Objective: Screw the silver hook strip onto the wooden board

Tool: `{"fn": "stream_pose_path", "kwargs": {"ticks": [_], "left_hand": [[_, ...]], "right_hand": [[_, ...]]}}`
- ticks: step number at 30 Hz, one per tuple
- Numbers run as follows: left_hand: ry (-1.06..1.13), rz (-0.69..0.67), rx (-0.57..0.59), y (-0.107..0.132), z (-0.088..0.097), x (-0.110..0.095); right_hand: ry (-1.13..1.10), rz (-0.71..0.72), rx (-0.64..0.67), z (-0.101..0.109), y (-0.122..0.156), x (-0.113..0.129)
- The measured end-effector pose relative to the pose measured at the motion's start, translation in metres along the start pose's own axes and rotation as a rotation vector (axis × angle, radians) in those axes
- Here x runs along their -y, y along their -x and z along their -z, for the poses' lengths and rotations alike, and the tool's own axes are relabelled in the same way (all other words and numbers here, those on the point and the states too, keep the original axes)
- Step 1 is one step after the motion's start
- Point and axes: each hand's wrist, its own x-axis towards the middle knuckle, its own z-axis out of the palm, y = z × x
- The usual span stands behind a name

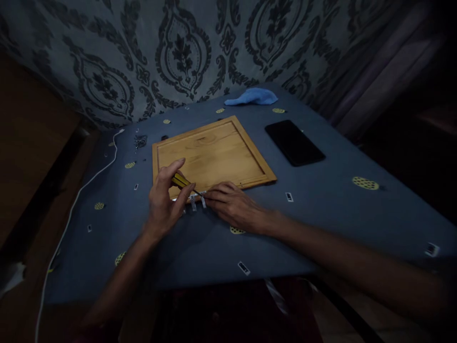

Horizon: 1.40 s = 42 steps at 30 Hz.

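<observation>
A wooden panel (pixel 210 152) with a raised frame lies flat on the table. In my left hand (pixel 164 200) is a screwdriver (pixel 181 180) with a yellow and black handle, held between thumb and fingers. Its thin shaft slants down to the right, towards metal hardware, perhaps a hinge (pixel 193 202), at the panel's near edge. My right hand (pixel 235 208) rests at that same edge, its fingers pressed together around the screwdriver's tip. What those fingertips pinch is hidden from me.
A black phone-like slab (pixel 294 143) lies right of the panel. Behind stands a blue cloth (pixel 253 96) in a heap. Small metal pieces (pixel 140 141) sit left of the panel, and a white cable (pixel 80 193) runs along the left side of the blue tablecloth (pixel 332 224). A patterned curtain or wall (pixel 228 43) borders the back.
</observation>
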Motion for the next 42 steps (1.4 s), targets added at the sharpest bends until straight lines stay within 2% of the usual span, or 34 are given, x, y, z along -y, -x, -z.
{"fn": "stream_pose_path", "kwargs": {"ticks": [7,14,21,23,27,29,42], "left_hand": [[0.15,0.102,0.034,-0.002,-0.003,-0.007],[0.039,0.079,0.037,-0.002,-0.003,-0.005],[0.157,0.088,0.151,-0.007,0.006,-0.011],[0.194,0.139,0.12,-0.009,0.008,-0.014],[0.266,0.214,-0.047,-0.012,0.011,-0.018],[0.271,0.234,-0.072,-0.013,0.012,-0.019],[0.229,0.211,0.062,-0.001,0.005,-0.015]], "right_hand": [[-0.002,-0.013,0.013,0.0,-0.001,0.0],[-0.005,-0.029,-0.001,-0.002,0.0,0.0],[-0.005,-0.022,0.006,0.001,-0.001,0.002],[-0.008,-0.027,0.011,0.002,-0.002,0.002],[-0.013,-0.032,0.029,0.0,-0.001,0.001],[-0.012,-0.033,0.031,-0.001,0.0,0.0],[-0.032,-0.027,0.029,0.005,-0.003,0.003]]}}
